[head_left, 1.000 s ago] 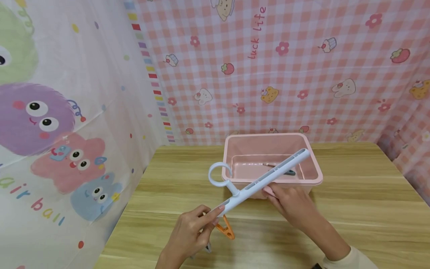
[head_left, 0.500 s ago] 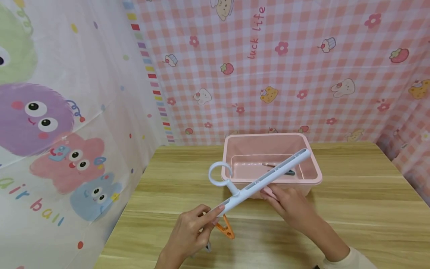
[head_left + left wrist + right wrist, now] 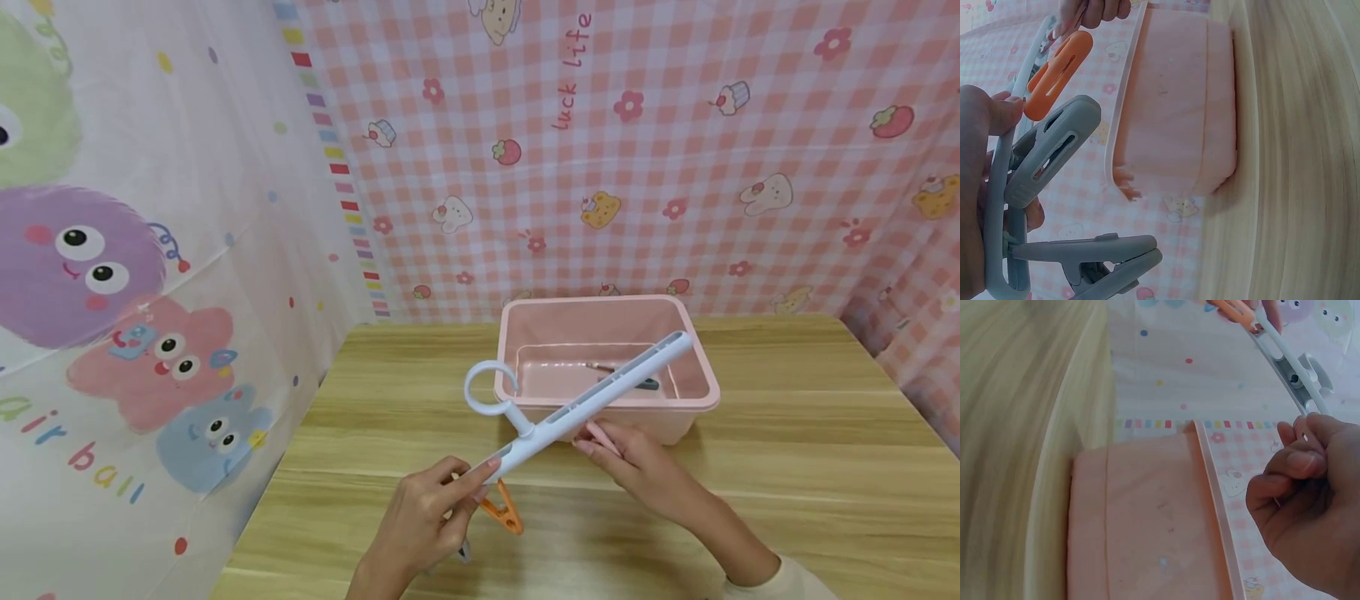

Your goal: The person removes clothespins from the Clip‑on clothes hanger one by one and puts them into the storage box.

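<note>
My left hand (image 3: 435, 512) grips the near left end of a pale blue clip hanger (image 3: 570, 421), a slotted bar with a ring hook, held up at a slant. An orange clip (image 3: 504, 510) hangs from the bar beside these fingers. The left wrist view shows two grey clips, one upper (image 3: 1054, 150) and one lower (image 3: 1097, 259), on the same bar. My right hand (image 3: 645, 471) pinches a pink clip (image 3: 603, 437) at the bar's underside, right of the hook. In the right wrist view the curled fingers cover most of that pink clip (image 3: 1305, 432).
Behind the hanger, a pink plastic tub (image 3: 708, 387) stands on the wooden table (image 3: 795, 467); the bar overlaps its front rim in the head view. Inside lies a slim item with a dark grey end (image 3: 647, 384). A pink checked cloth (image 3: 645, 167) hangs behind.
My right hand has shifted a little to the left and down along the bar with the pink clip. The left hand and the hanger stay nearly still.
</note>
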Demonstrator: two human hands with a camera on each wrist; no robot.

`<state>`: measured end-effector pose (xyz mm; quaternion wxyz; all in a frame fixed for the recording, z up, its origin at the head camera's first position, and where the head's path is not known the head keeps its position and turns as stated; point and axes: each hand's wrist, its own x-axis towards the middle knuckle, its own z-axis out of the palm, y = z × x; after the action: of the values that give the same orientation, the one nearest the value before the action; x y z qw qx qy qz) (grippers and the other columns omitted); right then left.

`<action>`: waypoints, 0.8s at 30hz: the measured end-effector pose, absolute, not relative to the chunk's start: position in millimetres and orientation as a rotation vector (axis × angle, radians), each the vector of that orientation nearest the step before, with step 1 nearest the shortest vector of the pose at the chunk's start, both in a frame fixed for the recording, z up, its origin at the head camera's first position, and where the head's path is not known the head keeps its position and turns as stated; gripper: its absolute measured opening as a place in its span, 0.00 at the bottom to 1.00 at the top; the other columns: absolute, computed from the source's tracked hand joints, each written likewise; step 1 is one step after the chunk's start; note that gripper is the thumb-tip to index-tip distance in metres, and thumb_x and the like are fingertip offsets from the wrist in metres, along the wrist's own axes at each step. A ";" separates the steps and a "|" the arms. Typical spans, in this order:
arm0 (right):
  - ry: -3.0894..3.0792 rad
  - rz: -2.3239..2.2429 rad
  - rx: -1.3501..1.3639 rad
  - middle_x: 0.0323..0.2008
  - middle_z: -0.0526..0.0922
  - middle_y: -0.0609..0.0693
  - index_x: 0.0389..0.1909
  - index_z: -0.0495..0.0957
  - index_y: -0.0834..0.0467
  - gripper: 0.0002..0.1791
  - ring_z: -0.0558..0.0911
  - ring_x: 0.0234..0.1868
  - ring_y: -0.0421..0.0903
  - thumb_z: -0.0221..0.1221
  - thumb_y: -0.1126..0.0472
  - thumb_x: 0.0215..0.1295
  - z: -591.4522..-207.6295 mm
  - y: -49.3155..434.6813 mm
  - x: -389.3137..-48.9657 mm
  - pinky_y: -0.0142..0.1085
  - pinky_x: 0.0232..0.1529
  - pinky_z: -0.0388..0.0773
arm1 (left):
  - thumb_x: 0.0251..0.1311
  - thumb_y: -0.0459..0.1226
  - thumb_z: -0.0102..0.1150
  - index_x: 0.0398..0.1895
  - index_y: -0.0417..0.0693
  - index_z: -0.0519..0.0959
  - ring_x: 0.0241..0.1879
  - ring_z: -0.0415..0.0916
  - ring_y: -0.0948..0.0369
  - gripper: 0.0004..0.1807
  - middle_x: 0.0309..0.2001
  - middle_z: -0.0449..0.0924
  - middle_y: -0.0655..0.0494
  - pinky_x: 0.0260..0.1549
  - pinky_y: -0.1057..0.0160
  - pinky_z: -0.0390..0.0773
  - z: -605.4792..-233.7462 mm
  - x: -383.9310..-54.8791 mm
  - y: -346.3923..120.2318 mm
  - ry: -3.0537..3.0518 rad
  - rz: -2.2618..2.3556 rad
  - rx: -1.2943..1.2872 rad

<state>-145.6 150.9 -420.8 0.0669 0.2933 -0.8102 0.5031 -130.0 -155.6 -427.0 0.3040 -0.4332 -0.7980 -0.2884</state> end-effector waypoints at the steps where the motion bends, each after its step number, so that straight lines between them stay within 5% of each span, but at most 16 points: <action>1: -2.450 1.596 0.888 0.20 0.68 0.41 0.43 0.81 0.56 0.07 0.65 0.22 0.27 0.54 0.65 0.76 -420.6 150.7 -145.0 0.26 0.19 0.67 | 0.77 0.42 0.49 0.64 0.53 0.80 0.19 0.59 0.76 0.18 0.32 0.82 0.58 0.20 0.87 0.54 -427.2 -129.9 -155.6 -2.114 -0.766 -1.147; 10: -2.294 2.155 1.040 0.13 0.56 0.61 0.50 0.75 0.75 0.15 0.56 0.11 0.35 0.43 0.68 0.80 -422.9 150.0 -143.4 0.25 0.09 0.55 | 0.77 0.41 0.50 0.63 0.51 0.81 0.18 0.61 0.75 0.18 0.31 0.82 0.58 0.20 0.88 0.55 -427.7 -129.6 -154.3 -2.101 -0.794 -1.153; 15: -2.156 2.417 1.134 0.14 0.53 0.61 0.50 0.77 0.60 0.16 0.53 0.11 0.52 0.39 0.66 0.82 -426.0 150.0 -143.6 0.32 0.09 0.53 | 0.77 0.41 0.50 0.63 0.51 0.81 0.17 0.62 0.74 0.18 0.31 0.82 0.58 0.20 0.88 0.55 -429.2 -129.2 -153.0 -2.078 -0.800 -1.168; 24: -2.105 2.493 1.166 0.15 0.52 0.60 0.49 0.77 0.51 0.19 0.53 0.12 0.54 0.37 0.66 0.83 -426.7 149.1 -143.2 0.34 0.10 0.52 | 0.77 0.41 0.49 0.64 0.51 0.81 0.18 0.61 0.75 0.18 0.31 0.82 0.58 0.20 0.88 0.56 -429.4 -129.0 -152.8 -2.071 -0.804 -1.172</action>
<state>-143.2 149.1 -426.7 -0.1610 0.3323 -0.5995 0.7102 -129.0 -152.8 -429.4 0.3099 -0.4436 -0.7839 -0.3044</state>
